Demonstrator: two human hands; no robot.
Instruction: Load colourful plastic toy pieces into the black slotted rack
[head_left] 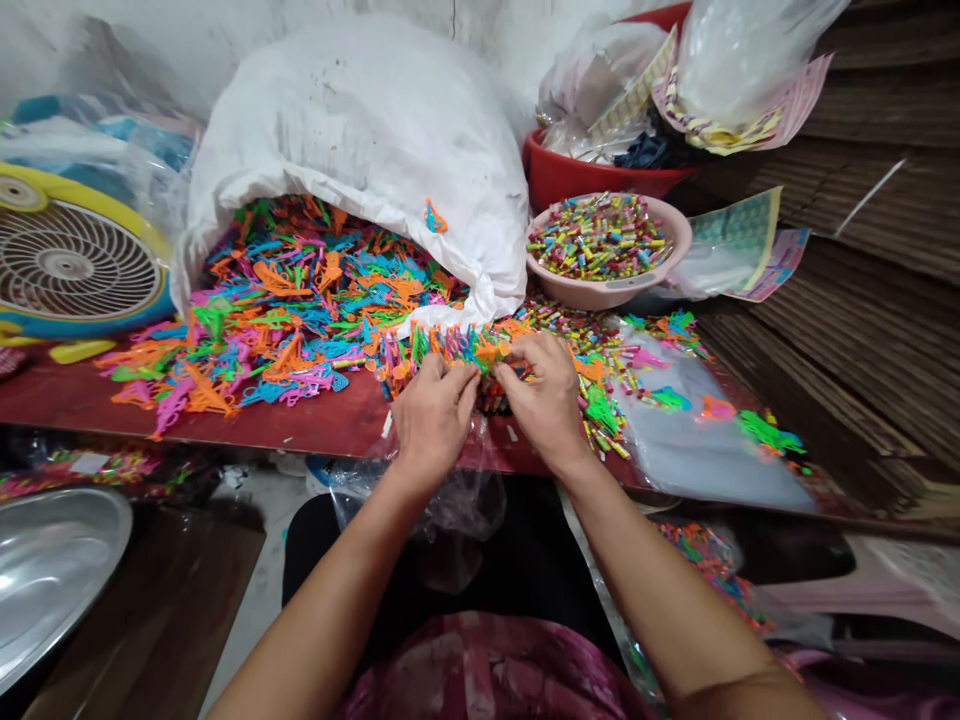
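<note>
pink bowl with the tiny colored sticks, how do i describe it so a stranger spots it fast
Find the big white sack spilling bright plastic shapes over the red tabletop. Right of it, a pale pink bowl sits in front of a red basin. It alone is heaped with short multicoloured sticks.

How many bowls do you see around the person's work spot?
3: a pink plastic bowl on the red table, a red plastic basin behind it, and a steel basin at lower left, below the table. More may be hidden under the bags.
</note>
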